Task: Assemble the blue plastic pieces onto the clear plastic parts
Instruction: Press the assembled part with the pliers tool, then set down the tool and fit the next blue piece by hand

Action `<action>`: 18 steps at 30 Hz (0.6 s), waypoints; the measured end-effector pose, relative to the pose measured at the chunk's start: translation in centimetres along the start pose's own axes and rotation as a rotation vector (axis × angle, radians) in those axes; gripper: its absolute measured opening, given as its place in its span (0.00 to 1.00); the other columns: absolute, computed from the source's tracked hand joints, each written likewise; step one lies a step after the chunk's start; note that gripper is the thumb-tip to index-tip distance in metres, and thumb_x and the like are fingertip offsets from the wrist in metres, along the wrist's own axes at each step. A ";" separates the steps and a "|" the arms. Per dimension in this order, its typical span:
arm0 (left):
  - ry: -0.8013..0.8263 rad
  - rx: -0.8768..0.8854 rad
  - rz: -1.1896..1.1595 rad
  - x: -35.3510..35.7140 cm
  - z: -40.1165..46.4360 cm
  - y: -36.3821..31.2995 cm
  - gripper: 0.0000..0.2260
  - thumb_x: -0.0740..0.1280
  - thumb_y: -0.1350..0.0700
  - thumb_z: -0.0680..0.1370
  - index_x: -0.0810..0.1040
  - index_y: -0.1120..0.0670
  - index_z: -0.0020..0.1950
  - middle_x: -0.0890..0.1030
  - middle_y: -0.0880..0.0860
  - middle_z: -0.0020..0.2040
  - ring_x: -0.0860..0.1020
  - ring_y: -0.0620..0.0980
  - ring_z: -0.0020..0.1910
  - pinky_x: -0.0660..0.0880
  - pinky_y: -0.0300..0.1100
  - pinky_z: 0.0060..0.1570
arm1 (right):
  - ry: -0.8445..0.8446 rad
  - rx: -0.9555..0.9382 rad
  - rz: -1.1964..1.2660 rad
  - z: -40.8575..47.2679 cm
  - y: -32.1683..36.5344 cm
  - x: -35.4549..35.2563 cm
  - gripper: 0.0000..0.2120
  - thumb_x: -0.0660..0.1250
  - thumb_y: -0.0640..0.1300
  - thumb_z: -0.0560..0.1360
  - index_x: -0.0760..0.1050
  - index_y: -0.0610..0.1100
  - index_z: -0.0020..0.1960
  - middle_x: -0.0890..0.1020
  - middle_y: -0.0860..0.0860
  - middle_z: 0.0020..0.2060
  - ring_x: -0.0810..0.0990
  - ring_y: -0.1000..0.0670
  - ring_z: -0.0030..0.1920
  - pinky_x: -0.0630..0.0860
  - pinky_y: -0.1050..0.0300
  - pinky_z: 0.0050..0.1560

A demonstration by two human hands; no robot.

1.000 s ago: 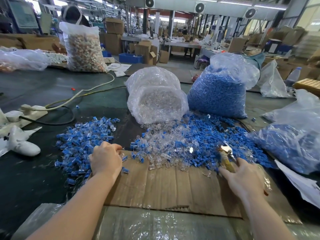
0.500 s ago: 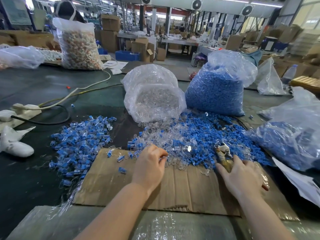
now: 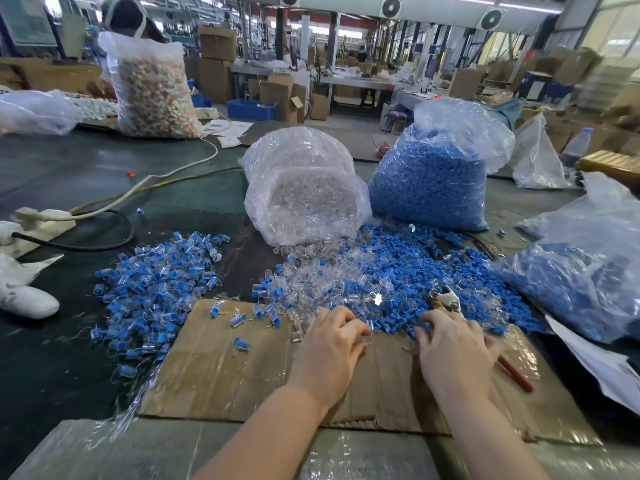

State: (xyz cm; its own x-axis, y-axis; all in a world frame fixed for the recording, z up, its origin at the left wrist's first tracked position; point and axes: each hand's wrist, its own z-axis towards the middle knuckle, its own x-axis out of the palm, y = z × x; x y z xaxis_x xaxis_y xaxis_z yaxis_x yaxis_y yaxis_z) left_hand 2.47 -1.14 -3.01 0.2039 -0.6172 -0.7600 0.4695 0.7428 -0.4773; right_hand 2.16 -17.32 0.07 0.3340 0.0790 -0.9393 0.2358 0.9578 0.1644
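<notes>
Curling over the mixed heap, left hand pinches a clear part; right hand's grip is unclear.

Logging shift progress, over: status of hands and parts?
Left hand pinching a clear part. Right hand curled at the mixed pile, grip unclear. Pliers beside right hand.

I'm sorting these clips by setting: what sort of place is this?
Most likely a factory assembly floor. Bulk bags of blue pieces and clear parts stand on a long worktable, stacked cardboard boxes fill the hall behind, and ventilation fans line the ceiling.
</notes>
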 end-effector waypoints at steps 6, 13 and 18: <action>-0.003 -0.045 -0.029 -0.2 0.1 0.0 0.15 0.63 0.54 0.78 0.74 0.50 0.64 0.72 0.47 0.54 0.67 0.42 0.55 0.63 0.31 0.60 | 0.008 0.060 -0.040 1.0 0.6 0.4 0.12 0.56 0.56 0.78 0.73 0.53 0.55 0.76 0.54 0.52 0.71 0.51 0.56 0.65 0.49 0.56; -0.026 -0.151 -0.133 -0.6 0.0 -0.2 0.09 0.66 0.56 0.76 0.77 0.53 0.56 0.70 0.43 0.49 0.70 0.38 0.48 0.65 0.21 0.49 | -0.067 0.011 0.129 1.1 1.6 0.4 0.05 0.61 0.50 0.78 0.73 0.50 0.51 0.77 0.54 0.50 0.72 0.50 0.53 0.63 0.50 0.56; -0.123 -0.292 -0.240 -1.0 -0.1 0.0 0.06 0.68 0.57 0.75 0.77 0.52 0.50 0.75 0.43 0.45 0.74 0.38 0.43 0.69 0.23 0.45 | -0.132 -0.201 0.426 -1.1 4.5 0.3 0.01 0.66 0.43 0.75 0.74 0.46 0.46 0.78 0.54 0.38 0.73 0.51 0.39 0.62 0.56 0.45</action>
State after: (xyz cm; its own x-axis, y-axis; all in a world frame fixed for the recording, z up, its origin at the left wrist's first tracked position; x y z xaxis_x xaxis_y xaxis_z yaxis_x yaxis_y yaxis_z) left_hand 2.15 -0.52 -2.31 0.2277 -0.7957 -0.5613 0.2559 0.6050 -0.7539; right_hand 2.30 -12.69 0.15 0.4785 0.4524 -0.7526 -0.1237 0.8833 0.4523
